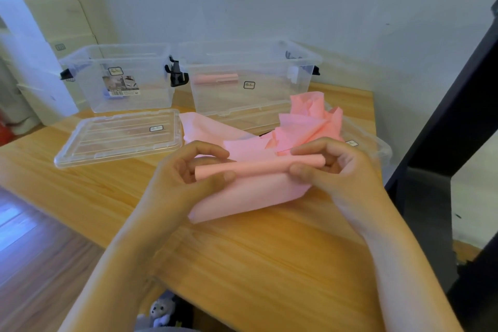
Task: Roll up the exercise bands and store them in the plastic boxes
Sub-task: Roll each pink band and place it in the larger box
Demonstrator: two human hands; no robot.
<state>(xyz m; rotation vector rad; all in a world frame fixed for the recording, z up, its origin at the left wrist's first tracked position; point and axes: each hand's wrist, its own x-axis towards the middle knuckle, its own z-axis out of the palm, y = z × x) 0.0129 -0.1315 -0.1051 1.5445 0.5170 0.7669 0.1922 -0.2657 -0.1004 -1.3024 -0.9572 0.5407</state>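
both hands [269, 170] pinching pink band roll [258, 166]

Layout on the tabletop [242, 264]
The left box [91, 89] is standing beside the right box [215, 100], lid [118, 137] lying before one, band [248, 191] before the other.

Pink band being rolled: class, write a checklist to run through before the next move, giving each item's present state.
1. Both ends held: ok, left hand and right hand pinch the roll.
2. Roll straight: ok.
3. Band fully rolled: not ok, a flat tail lies on the table.
4. Right box open: ok, one rolled band inside.
5. Flat tail free of the crumpled pile: cannot tell.
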